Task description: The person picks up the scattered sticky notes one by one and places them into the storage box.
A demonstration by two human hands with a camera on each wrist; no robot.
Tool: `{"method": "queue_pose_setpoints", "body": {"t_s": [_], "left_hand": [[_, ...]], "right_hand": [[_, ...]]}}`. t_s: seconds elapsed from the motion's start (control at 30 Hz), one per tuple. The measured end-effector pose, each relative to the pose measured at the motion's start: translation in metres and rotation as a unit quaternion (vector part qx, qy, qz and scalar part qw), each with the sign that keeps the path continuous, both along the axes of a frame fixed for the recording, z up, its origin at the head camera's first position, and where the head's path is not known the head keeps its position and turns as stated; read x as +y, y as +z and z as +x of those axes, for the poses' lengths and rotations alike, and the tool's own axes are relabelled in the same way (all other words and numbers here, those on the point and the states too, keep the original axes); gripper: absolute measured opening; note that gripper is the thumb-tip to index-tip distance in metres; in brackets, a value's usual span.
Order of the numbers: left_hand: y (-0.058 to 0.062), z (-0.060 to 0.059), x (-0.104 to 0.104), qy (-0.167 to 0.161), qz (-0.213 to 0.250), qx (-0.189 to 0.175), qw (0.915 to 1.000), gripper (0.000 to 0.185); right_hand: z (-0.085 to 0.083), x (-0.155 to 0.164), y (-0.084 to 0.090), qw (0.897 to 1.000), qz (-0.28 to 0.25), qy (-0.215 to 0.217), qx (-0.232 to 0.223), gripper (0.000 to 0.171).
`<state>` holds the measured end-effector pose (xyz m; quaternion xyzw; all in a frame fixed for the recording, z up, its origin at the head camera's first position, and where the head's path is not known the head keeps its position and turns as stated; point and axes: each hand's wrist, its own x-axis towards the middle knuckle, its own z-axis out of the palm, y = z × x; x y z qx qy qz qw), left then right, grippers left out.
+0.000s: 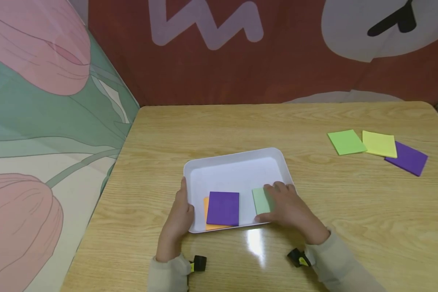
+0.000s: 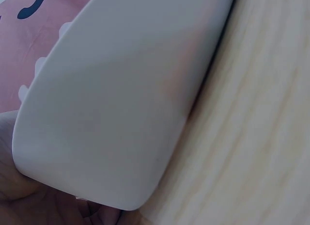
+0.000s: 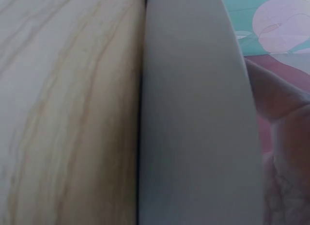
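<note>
A shallow white tray point(image 1: 237, 178) rests on the wooden table, tilted slightly in the head view. My left hand point(image 1: 179, 213) grips its left side, the thumb by the near left corner; in the left wrist view the tray's outer wall point(image 2: 111, 99) covers much of the fingers. Over the tray's right part, my right hand point(image 1: 288, 205) holds a mint-green sticky note pad point(image 1: 260, 201), thumb at its near edge and fingers over its far right side. Inside the tray at the left, a purple pad point(image 1: 223, 208) lies on an orange pad point(image 1: 206, 215), most of which is hidden.
At the table's far right lie a light green pad point(image 1: 346, 142), a yellow pad point(image 1: 379, 143) and another purple pad point(image 1: 409, 159), the yellow overlapping the purple. A red patterned wall point(image 1: 219, 77) stands behind the table point(image 1: 142, 162), and a flower-patterned one point(image 1: 40, 121) at the left.
</note>
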<state>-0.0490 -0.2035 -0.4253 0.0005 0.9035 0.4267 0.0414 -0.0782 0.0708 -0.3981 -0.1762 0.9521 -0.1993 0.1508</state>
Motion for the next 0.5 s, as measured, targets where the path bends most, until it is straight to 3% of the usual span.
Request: {"method": "queue_pose_setpoints", "body": {"t_s": [0.23,0.5], "left_hand": [[0.0,0.0001,-0.0001,0.002,-0.004,-0.003,1.0,0.067],[0.0002,0.0003,0.0003,0.007,-0.003,-0.01,0.9999,0.067]], "right_hand": [[-0.0018,0.0031,0.0079,0.999,-0.008,-0.025,0.025,0.062],[-0.0058,0.0096,0.011,0.996,-0.038,-0.051,0.061,0.048]]}}
